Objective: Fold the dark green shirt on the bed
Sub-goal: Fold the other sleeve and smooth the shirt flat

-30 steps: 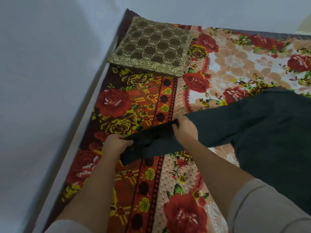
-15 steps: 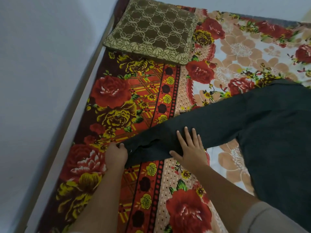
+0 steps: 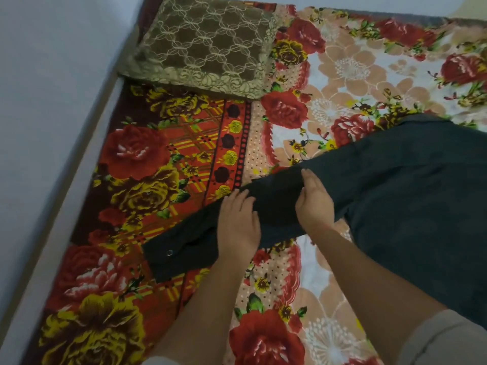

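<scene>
Shirt: My dark green shirt (image 3: 411, 212) lay flat on the bed (image 3: 71, 206), on the right half of the floral blanket (image 3: 147, 154). Its body ran out of view at the right edge.
Shirt sleeve: One shirt sleeve (image 3: 274, 206) lay stretched out from the body across the blanket in front of me.
Long axis: The sleeve ran on a diagonal, from the shoulder end at the upper right down to the cuff at the lower left.
Cuff: The cuff (image 3: 163, 262) pointed toward the wall side of the bed. It rested on the red and yellow border of the blanket, with a round snap (image 3: 169, 252) showing on it.
Left hand: My left hand (image 3: 238, 222) lay palm down across the sleeve, between the cuff and my other hand. Its fingers were straight and close together, pointing away from me, and they gripped nothing.
Right hand: My right hand (image 3: 315, 204) rested further up the sleeve, nearer the body. Its fingers were straight and together, with the tips at the sleeve's far edge, and I saw no cloth pinched in it.
Between the hands: They were near each other but apart, with a short stretch of sleeve between them.
Cushion: A brown lace-patterned cushion (image 3: 208, 48) sat at the far left corner, well apart from the shirt.
Wall: A pale wall (image 3: 47, 75) ran along the left of the bed.
</scene>
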